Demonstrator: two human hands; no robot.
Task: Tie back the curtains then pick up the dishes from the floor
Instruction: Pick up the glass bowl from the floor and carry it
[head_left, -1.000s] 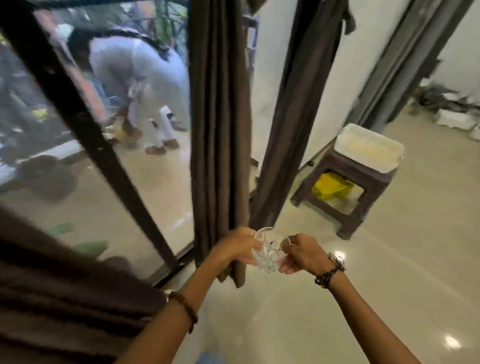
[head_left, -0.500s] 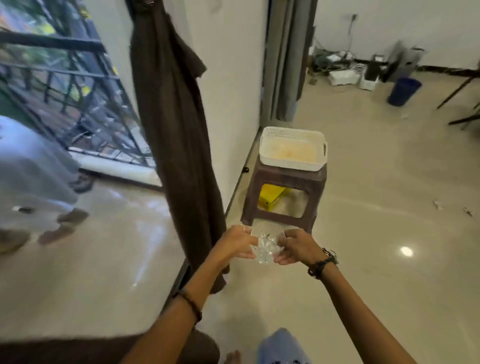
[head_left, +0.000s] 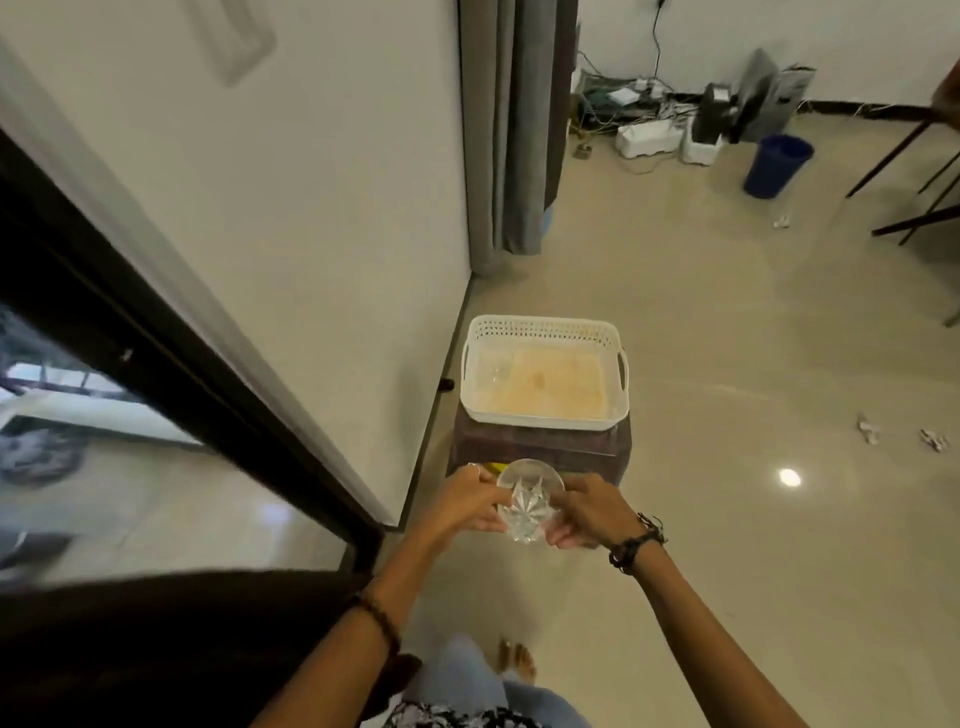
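Fingers: curled on both sides of a cut-glass bowl (head_left: 529, 501), left hand (head_left: 467, 503) gripping its 9 o'clock side, right hand (head_left: 592, 512) its 3 o'clock side; bowl carried in the air, clear of the floor.
Change: brown curtain and sliding glass gone from centre view since a second ago; view swung round to wall, stool and basket; grip on the bowl unchanged across all three pictures.
Meaning: curtain step apparently finished; dish-collecting underway, with the basket at 12 o'clock of the hands the likely drop-off.
Bowl: clear, thick-looking glass, round rim, star-cut facets radiating from the base, tilted with the mouth toward 12 o'clock; hard and slick by the look of it, hence the two-handed hold.
Wrists: dark beaded band on the left, black braided band on the right.
Stool (head_left: 540, 447): dark brown, ribbed plastic-looking top, just beyond the hands; something yellow beneath, mostly hidden.
Basket (head_left: 545, 332): white plastic, rectangular, perforated walls, cut-out handles, sitting on the stool; pale orange bottom; faint clear glass piece seemingly in its 9 o'clock corner, hard to confirm.
Floor (head_left: 727, 364): glossy beige tile with a bright lamp reflection at 3 o'clock.
Far: grey curtain (head_left: 511, 130) hanging at 12 o'clock; blue bin (head_left: 776, 165) and tangled cables at 1 o'clock.
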